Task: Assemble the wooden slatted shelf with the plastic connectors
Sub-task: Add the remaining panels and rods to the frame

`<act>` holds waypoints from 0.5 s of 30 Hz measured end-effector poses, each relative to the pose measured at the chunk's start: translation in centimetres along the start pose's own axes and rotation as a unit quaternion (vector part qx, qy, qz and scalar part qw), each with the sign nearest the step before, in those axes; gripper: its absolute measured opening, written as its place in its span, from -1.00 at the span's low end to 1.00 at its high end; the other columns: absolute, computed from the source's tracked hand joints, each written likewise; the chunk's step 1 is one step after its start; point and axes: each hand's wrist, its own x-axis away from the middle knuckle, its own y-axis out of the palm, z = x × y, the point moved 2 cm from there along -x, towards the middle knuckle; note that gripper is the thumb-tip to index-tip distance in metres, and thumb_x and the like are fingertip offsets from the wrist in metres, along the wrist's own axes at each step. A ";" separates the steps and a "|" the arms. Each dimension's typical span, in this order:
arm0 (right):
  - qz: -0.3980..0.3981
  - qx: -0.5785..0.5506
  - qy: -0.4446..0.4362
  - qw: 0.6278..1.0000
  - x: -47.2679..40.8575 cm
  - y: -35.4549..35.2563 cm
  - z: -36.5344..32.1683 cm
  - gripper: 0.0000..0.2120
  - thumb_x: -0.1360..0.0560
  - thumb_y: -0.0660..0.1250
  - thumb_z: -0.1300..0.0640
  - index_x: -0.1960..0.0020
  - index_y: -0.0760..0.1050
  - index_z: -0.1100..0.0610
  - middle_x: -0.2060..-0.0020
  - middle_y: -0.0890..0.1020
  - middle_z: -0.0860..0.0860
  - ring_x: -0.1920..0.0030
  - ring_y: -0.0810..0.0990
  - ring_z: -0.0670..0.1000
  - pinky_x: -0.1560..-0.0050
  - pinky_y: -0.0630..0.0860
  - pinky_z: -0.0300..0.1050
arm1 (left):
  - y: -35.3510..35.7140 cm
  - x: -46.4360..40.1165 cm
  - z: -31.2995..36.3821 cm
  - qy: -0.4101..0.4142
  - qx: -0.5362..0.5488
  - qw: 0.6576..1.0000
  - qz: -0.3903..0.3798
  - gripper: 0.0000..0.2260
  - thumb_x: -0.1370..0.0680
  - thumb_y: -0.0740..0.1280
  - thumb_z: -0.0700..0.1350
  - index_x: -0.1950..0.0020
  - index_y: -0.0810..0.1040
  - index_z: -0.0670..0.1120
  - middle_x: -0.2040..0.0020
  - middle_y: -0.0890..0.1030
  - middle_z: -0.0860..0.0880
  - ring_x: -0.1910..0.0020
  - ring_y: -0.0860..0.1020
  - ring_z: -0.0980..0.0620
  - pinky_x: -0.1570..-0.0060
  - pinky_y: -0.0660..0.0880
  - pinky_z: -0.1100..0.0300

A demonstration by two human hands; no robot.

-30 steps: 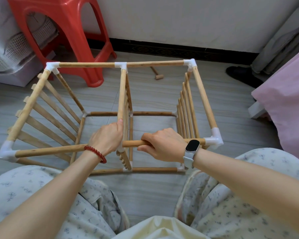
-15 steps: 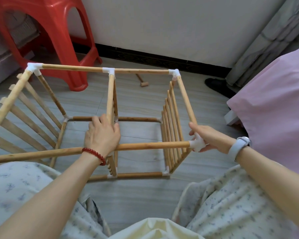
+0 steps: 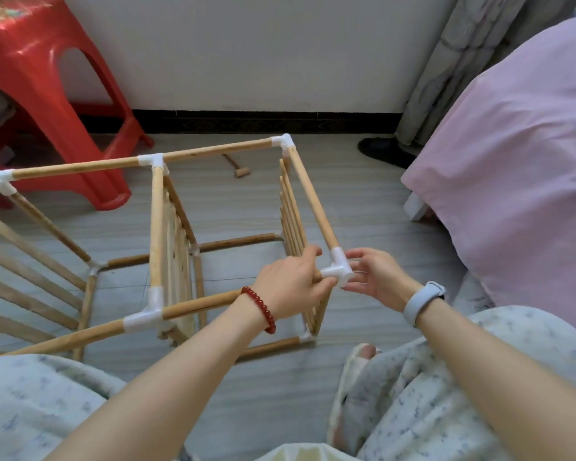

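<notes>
I see a wooden slatted shelf frame (image 3: 157,227) standing on the grey floor (image 3: 246,207), filling the left and centre of the frame. Near centre right, my left hand (image 3: 291,287), a red bead bracelet (image 3: 260,309) at its wrist, grips the near wooden rod (image 3: 197,304) just beside the white corner connector (image 3: 338,271). My right hand (image 3: 376,277), with a pale watch (image 3: 423,302) on its wrist, has relaxed, straight fingers touching the connector's outer side. The two hands sit close together on either side of that corner. A red plastic stool (image 3: 47,88) stands upper left, a small wooden mallet (image 3: 236,166) lies beyond the frame, and pink bedding (image 3: 512,144) fills the right.
</notes>
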 end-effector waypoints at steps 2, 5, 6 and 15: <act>-0.033 0.026 -0.010 0.999 -0.1 0.1 2.2 -0.68 -0.56 -0.02 0.42 -0.15 0.43 0.23 0.16 0.59 0.10 0.14 0.60 0.07 0.12 0.60 -0.07 | -0.5 -0.6 0.8 -0.017 0.057 0.998 0.001 -0.51 -0.55 0.20 0.17 -0.36 0.17 -0.05 0.23 0.57 -0.03 0.14 0.58 -0.15 0.17 0.48 0.05; -0.111 0.136 -0.077 0.981 0.6 0.8 4.7 -0.63 -0.53 0.02 0.46 -0.06 0.45 0.08 0.13 0.57 0.01 0.05 0.54 -0.01 0.04 0.50 -0.19 | -0.9 -1.1 1.5 -0.013 0.079 0.995 -0.056 -0.55 -0.58 0.17 0.14 -0.42 0.17 0.05 0.39 0.47 0.09 0.32 0.50 0.02 0.26 0.43 0.15; -0.119 0.153 -0.108 0.975 0.8 0.9 5.0 -0.67 -0.53 0.06 0.44 -0.06 0.44 0.08 0.11 0.58 0.05 0.07 0.53 0.00 0.10 0.49 -0.25 | -1.0 -1.3 1.9 -0.006 0.077 0.994 -0.081 -0.57 -0.59 0.15 0.14 -0.43 0.19 0.08 0.41 0.45 0.11 0.37 0.47 0.11 0.32 0.39 0.25; -0.093 0.220 -0.199 0.950 -0.2 1.3 5.4 -0.95 -0.45 0.26 -0.09 0.13 0.38 -0.21 0.23 0.60 -0.01 0.27 0.58 0.05 0.23 0.59 0.15 | 0.0 -3.7 4.1 -0.029 -0.083 0.992 -0.092 -0.82 -0.57 0.17 0.10 -0.01 0.35 0.01 0.26 0.54 -0.03 0.35 0.49 0.03 0.34 0.43 0.17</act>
